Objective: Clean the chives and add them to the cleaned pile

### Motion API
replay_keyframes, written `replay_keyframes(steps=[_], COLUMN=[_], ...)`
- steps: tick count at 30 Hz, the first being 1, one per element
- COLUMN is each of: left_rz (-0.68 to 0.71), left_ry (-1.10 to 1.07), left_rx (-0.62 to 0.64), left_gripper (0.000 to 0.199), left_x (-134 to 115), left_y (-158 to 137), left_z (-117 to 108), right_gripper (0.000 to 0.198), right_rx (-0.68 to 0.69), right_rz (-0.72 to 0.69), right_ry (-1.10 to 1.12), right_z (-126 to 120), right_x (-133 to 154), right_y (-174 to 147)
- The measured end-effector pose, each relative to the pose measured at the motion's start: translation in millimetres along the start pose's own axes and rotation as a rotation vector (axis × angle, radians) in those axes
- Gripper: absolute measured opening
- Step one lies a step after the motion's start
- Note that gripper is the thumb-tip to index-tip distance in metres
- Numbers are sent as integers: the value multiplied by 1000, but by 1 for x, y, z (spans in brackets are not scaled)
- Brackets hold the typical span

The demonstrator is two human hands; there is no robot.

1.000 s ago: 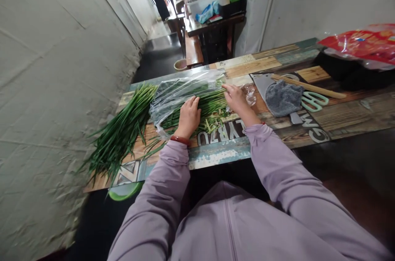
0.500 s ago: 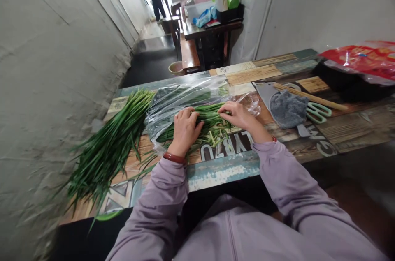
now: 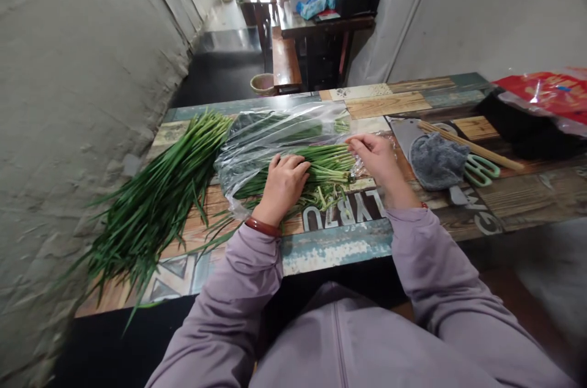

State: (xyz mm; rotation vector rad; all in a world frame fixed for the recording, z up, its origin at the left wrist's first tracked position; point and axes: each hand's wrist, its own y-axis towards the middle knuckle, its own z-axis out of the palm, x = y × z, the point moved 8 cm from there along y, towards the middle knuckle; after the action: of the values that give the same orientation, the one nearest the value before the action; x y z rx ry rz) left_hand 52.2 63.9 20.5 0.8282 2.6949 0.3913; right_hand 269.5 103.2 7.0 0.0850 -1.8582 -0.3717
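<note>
A bunch of garlic chives point(image 3: 328, 162) lies on the wood-patterned table point(image 3: 334, 259), cut ends to the right. My left hand point(image 3: 285, 186) is closed over the middle of this bunch. At its stem ends is my right hand point(image 3: 373, 159), thumb and fingers pinched together; what is between the fingertips is too small to make out. Behind and partly under the bunch, a clear plastic bag point(image 3: 275, 131) holds more chives. A larger loose pile of chives point(image 3: 160, 192) spreads to the left. Short trimmings point(image 3: 325, 197) lie below the bunch.
On the right are a grey cloth point(image 3: 438, 159), a wooden stick point(image 3: 486, 150), pale green-handled scissors point(image 3: 481, 170) and a red plastic bag point(image 3: 545, 95) on something black. A wall point(image 3: 82, 101) borders the left. Beyond stand a bench point(image 3: 285, 61), a basket point(image 3: 263, 84) and a cluttered table point(image 3: 328, 26).
My right hand has shifted right, from over the stems to their cut ends. My left hand remains on the bunch. The view has tipped downward, and the people at the back are out of sight.
</note>
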Motion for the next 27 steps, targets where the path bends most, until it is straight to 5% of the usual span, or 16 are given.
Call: replay_keyframes(steps=[9,16,27], left_rz=[27,-50,-78], left_ry=[-40,66,35], left_rx=[-97,-99,-218], left_gripper=[15,20,23], left_x=[-2,5,4], left_y=[-2,-4,-6], left_z=[-9,-12,-20], right_gripper=[24,16,18], right_rx=[114,260,211], right_rz=[-33,-291,-328], right_ry=[-18,-142,-259], right_z=[22,46,42], right_x=[12,43,34], right_y=[-10,-24,-22])
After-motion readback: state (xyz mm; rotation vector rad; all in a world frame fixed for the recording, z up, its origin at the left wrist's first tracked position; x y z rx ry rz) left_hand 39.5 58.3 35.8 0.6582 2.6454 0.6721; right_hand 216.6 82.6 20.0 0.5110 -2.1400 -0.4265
